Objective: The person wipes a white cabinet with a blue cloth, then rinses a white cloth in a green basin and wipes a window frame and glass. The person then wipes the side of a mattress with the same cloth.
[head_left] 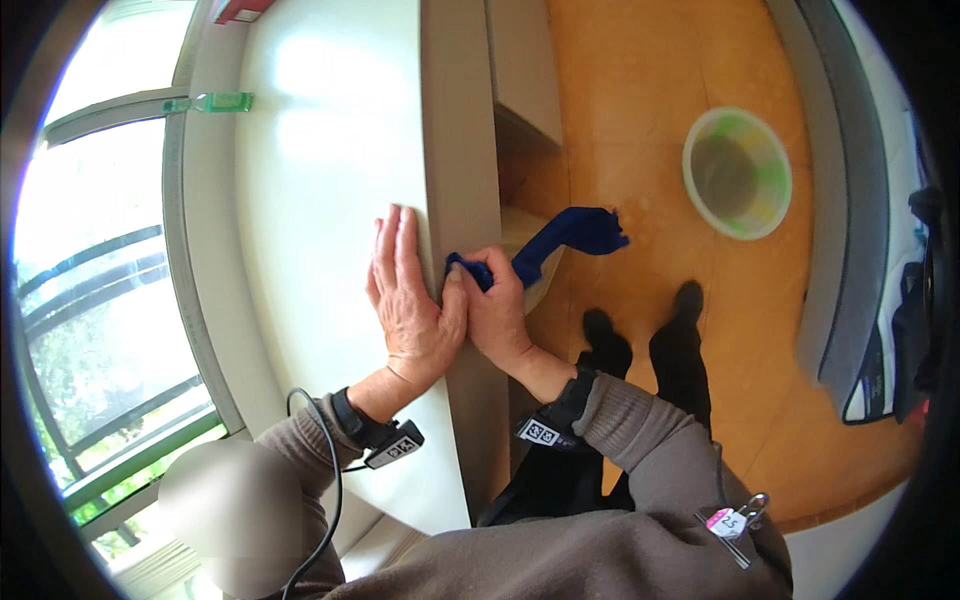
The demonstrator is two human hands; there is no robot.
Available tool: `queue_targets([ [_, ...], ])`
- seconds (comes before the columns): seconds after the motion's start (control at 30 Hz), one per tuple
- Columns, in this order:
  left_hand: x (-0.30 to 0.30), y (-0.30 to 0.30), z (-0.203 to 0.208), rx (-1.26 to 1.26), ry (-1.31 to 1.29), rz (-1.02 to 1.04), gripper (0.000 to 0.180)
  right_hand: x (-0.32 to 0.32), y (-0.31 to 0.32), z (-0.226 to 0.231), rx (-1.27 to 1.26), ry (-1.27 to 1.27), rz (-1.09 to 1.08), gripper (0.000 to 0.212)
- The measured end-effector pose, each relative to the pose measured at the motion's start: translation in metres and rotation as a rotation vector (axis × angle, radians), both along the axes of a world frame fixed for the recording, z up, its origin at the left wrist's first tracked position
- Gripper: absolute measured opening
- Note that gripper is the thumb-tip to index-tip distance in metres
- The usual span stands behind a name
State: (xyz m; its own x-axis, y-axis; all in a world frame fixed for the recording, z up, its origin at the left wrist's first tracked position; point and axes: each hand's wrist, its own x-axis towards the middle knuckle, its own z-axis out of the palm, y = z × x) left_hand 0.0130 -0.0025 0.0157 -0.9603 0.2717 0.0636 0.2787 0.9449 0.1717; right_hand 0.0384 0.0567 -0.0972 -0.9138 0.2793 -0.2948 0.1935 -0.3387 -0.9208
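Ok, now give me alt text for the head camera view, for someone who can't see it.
A person's right hand grips a dark blue cloth at the front of a white-topped cabinet, while the left hand rests open on top. A pale bucket stands on the orange floor at right; a window is at left.

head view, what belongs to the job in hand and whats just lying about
Part of the job: blue cloth, gripped by the right hand; white surface, under the left hand.
Lying about: green bottle by the window; pale bucket on the floor, use unclear.
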Motion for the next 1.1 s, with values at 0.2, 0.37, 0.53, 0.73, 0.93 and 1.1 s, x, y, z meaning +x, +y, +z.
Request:
queue_targets([
  [0.2,0.001,-0.002,0.005,0.046,-0.065,-0.011,0.08,-0.116,0.046,-0.01,0.062,-0.03,-0.035,0.02],
  [0.37,-0.002,0.011,0.013,0.087,-0.085,0.024,0.076,-0.11,0.053,0.005,0.102,0.213,0.079,0.015],
  [0.53,-0.078,0.055,0.045,0.093,-0.12,-0.188,0.065,-0.203,0.11,0.008,0.104,-0.007,-0.05,0.018],
  [0.73,-0.318,0.083,0.029,0.214,0.113,-0.12,0.057,-0.244,0.104,-0.005,0.106,0.061,0.165,0.023],
  [0.93,-0.465,0.136,0.007,0.048,0.123,0.158,0.074,-0.374,0.169,-0.048,-0.214,0.112,0.082,0.028],
  [1.1,-0.502,0.155,-0.009,-0.12,0.145,0.247,0.085,-0.475,0.193,-0.034,-0.004,0.028,0.005,0.029],
])
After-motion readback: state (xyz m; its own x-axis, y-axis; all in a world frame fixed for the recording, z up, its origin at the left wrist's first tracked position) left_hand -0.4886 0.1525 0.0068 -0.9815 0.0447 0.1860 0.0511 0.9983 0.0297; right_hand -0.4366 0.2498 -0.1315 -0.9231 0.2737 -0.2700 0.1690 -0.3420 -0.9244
